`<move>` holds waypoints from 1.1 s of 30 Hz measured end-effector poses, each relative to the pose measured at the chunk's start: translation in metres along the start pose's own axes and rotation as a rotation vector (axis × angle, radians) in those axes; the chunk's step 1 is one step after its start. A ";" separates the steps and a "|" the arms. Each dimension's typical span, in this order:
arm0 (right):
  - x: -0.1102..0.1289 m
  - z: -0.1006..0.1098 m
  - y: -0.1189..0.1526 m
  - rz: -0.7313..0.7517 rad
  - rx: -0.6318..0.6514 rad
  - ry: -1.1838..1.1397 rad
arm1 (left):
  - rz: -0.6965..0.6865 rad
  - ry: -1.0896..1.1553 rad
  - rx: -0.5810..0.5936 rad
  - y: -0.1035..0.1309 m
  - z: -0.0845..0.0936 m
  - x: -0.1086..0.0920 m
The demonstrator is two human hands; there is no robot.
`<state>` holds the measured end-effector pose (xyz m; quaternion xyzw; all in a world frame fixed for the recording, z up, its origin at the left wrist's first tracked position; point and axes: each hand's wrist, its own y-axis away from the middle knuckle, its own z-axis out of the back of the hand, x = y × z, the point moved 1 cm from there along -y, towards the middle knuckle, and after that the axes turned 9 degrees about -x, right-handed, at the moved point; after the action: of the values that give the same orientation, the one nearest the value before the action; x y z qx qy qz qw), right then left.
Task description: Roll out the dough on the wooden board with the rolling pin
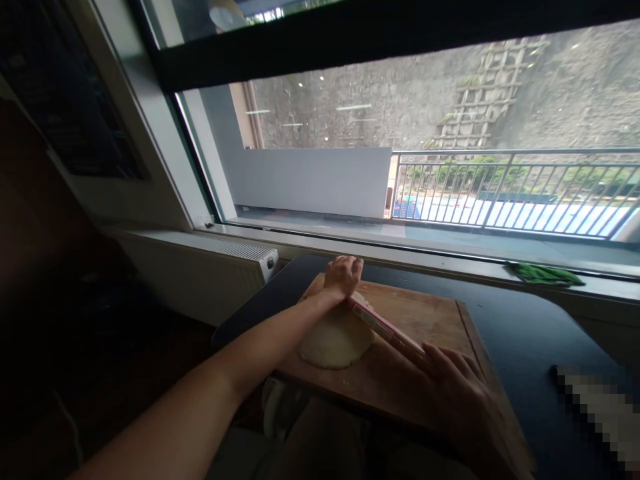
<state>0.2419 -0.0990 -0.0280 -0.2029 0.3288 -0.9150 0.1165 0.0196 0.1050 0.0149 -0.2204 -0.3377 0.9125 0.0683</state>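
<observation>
A flattened round of pale dough [336, 345] lies on a wooden board [435, 313]. Across its far right side runs a rolling pin [393, 335] with a red-edged label, slanting from the far middle toward the near right. My left hand [344, 275] is closed at the pin's far end, its fingers curled. At the near end, my right hand [457, 380] rests over the pin, its fingers on the wood and partly in shadow. Some dough at the far edge is hidden by my left hand and forearm.
The board sits on a dark table [515, 333] with rounded corners, beneath a wide window. A green cloth [545, 274] lies on the sill. A white radiator [200, 267] stands at the left. A blurred-out object [600, 413] lies at the table's right.
</observation>
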 end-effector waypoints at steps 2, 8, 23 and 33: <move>0.001 -0.001 0.000 -0.006 0.043 0.005 | 0.132 0.072 -0.093 -0.007 -0.008 0.004; -0.011 -0.008 0.006 -0.107 -0.079 0.082 | 0.250 0.181 0.062 0.013 0.010 0.049; -0.007 -0.005 0.005 -0.297 -0.194 -0.111 | 0.052 0.287 0.890 -0.010 0.036 0.035; -0.011 -0.006 0.011 -0.258 -0.213 -0.274 | 0.466 0.322 0.388 0.033 0.074 0.086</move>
<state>0.2497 -0.1001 -0.0424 -0.3769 0.3760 -0.8463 0.0201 -0.0899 0.0605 0.0127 -0.4156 -0.0832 0.9044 -0.0491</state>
